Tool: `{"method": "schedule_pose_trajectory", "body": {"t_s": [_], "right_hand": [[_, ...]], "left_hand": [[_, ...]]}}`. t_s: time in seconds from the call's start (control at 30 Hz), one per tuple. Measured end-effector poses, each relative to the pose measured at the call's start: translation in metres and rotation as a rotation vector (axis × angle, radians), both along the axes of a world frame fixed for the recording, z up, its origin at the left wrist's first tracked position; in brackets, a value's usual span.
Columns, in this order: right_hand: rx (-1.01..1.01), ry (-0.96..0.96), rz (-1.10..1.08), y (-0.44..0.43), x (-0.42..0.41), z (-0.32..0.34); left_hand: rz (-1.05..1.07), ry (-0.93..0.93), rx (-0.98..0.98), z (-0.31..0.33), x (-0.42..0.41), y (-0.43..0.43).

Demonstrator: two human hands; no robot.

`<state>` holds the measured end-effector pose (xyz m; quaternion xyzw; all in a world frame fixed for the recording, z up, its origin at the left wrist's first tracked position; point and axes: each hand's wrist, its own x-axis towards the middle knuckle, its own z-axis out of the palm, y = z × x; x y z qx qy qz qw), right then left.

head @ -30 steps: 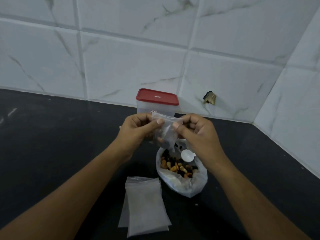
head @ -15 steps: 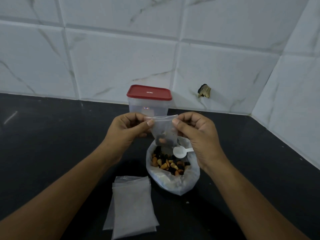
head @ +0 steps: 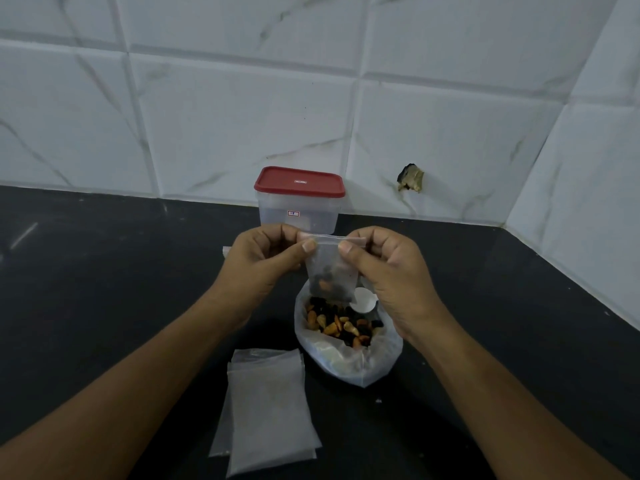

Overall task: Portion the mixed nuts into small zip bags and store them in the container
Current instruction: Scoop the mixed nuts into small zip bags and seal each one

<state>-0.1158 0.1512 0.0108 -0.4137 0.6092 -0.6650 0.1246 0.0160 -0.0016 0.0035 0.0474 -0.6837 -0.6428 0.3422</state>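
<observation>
Pinching the small bag (head: 330,271) by both top corners, left hand (head: 263,261) and right hand (head: 388,268), we hang it upright before the lidded container (head: 299,202).

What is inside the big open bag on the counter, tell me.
Mixed nuts and a white spoon show in the open bag. The small zip bag and right hand cover part of the spoon and nuts.

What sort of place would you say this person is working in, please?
Most likely a home kitchen corner: a dark countertop meets white marble-look wall tiles, and food things sit on it: a red-lidded plastic container and an open bag of mixed nuts.
</observation>
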Motion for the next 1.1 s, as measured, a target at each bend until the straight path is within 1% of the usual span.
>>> {"method": "schedule_pose_trajectory", "body": {"t_s": [0.33, 0.47, 0.6, 0.77, 0.93, 1.1], "right_hand": [[0.007, 0.072, 0.105, -0.0010, 0.0044, -0.0031], [0.010, 0.090, 0.102, -0.0006, 0.0054, -0.0024], [-0.004, 0.083, 0.098, 0.0010, 0.0044, -0.0006], [0.030, 0.104, 0.095, 0.0013, 0.0064, -0.0010], [-0.036, 0.107, 0.048, 0.0008, 0.0068, 0.0010], [-0.059, 0.066, 0.022, 0.0011, 0.0057, 0.0010]], "left_hand": [[-0.049, -0.001, -0.022, 0.0024, 0.0018, 0.0030], [-0.064, -0.011, -0.042, 0.0002, 0.0011, 0.0015], [-0.065, -0.021, -0.019, 0.0009, 0.0005, 0.0037], [-0.066, -0.025, 0.000, 0.0007, 0.0011, 0.0021], [-0.049, -0.011, 0.050, 0.0034, 0.0013, 0.0041], [-0.050, -0.026, 0.040, 0.0032, 0.0009, 0.0069]]}}
